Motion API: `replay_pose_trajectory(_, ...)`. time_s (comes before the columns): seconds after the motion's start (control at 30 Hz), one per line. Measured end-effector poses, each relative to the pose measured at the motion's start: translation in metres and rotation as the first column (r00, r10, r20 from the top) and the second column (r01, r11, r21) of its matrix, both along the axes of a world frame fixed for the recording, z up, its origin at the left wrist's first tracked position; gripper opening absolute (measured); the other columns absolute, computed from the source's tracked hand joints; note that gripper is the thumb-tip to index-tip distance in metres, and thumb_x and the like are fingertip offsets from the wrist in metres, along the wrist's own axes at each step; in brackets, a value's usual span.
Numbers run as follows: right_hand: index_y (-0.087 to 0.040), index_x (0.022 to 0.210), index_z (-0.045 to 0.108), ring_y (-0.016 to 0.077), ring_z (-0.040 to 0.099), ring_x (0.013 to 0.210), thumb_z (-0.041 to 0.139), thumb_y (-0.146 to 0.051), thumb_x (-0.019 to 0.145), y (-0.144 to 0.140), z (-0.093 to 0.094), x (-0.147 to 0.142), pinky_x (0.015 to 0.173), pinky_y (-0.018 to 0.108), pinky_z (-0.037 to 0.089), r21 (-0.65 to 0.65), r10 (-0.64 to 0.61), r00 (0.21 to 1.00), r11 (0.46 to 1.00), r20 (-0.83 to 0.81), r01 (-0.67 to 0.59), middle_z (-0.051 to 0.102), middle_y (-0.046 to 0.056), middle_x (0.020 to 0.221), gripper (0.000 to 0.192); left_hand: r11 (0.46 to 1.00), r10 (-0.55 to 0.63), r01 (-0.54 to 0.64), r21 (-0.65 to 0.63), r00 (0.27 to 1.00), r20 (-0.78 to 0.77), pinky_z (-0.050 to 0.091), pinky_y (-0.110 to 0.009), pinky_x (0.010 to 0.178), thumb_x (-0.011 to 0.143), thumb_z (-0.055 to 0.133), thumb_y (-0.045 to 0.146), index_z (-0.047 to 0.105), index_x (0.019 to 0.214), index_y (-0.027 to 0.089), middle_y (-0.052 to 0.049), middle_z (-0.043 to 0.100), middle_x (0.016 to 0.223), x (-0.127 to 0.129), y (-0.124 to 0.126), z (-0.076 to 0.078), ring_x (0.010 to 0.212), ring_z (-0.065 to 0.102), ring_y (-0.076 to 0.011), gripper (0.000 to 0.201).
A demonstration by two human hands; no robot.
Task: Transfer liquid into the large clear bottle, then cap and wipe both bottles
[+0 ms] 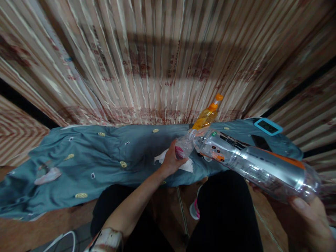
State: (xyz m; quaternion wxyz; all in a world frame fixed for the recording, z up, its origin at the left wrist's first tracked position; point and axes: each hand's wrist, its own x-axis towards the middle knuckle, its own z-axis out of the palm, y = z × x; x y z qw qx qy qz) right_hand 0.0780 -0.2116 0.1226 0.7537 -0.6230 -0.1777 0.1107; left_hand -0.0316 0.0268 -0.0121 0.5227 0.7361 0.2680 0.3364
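One teal cloth, one small bottle clasped in left hand, one large bottle gripped in right hand, silver label unreadable

Left hand gripping — right hand gripping, lower.

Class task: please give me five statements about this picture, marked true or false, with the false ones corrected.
1. The left hand grips the small bottle and the right hand the large bottle. True.
2. The large bottle stands upright. False: it is tilted, its neck close to the small bottle's.
3. The pump bottle has an orange top. True.
4. The blue-framed device is near the right end of the cloth. True.
5. The cloth is plain white. False: it is blue-green with yellow motifs.
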Motion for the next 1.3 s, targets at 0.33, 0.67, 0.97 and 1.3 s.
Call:
replay_pose_trajectory(0.33, -0.024, 0.115, 0.064, 0.0365, 0.060, 0.104, 0.084, -0.047, 0.054, -0.0004, -0.0001, -0.0008, 0.075, 0.044, 0.057, -0.016, -0.003, 1.000, 1.000, 0.030, 0.004, 0.061, 0.013, 0.115, 0.068, 1.000, -0.002, 0.002, 0.009, 1.000, -0.003, 0.041, -0.051, 0.107, 0.063, 0.080, 0.027, 0.037, 0.135, 0.014, -0.016, 0.056, 0.129, 0.0001, -0.0001, -0.0007, 0.119, 0.056, -0.0311, 0.085)
replay_pose_trajectory(0.67, -0.023, 0.116, 0.063, 0.0374, 0.060, 0.106, 0.085, -0.045, 0.055, -0.0011, -0.0013, 0.0010, 0.079, 0.046, 0.056, -0.001, 0.004, 0.999, 1.000, 0.043, -0.004, 0.061, 0.014, 0.115, 0.068, 1.000, -0.001, 0.002, 0.009, 1.000, -0.015, 0.043, -0.050, 0.104, 0.063, 0.079, 0.026, 0.038, 0.134, 0.016, -0.014, 0.058, 0.126, -0.0009, -0.0016, 0.0033, 0.115, 0.057, -0.0307, 0.082)
replay_pose_trajectory(0.97, -0.022, 0.114, 0.064, 0.0377, 0.059, 0.107, 0.086, -0.047, 0.051, 0.0035, 0.0039, -0.0035, 0.081, 0.046, 0.055, 0.008, -0.010, 1.000, 1.000, 0.021, 0.010, 0.062, 0.014, 0.113, 0.071, 1.000, -0.001, 0.001, 0.007, 1.000, -0.010, 0.042, -0.052, 0.105, 0.064, 0.080, 0.026, 0.041, 0.132, 0.018, -0.015, 0.058, 0.126, -0.0008, -0.0017, 0.0036, 0.116, 0.058, -0.0319, 0.079)
replay_pose_trajectory(1.3, -0.020, 0.117, 0.062, 0.0361, 0.057, 0.110, 0.087, -0.046, 0.052, 0.0033, 0.0023, -0.0032, 0.084, 0.045, 0.054, 0.035, 0.006, 1.000, 0.999, 0.015, -0.007, 0.063, 0.013, 0.110, 0.074, 1.000, -0.006, 0.006, 0.000, 1.000, 0.000, 0.042, -0.051, 0.105, 0.063, 0.081, 0.027, 0.039, 0.134, 0.017, -0.014, 0.058, 0.128, -0.0005, -0.0010, 0.0020, 0.117, 0.057, -0.0313, 0.083)
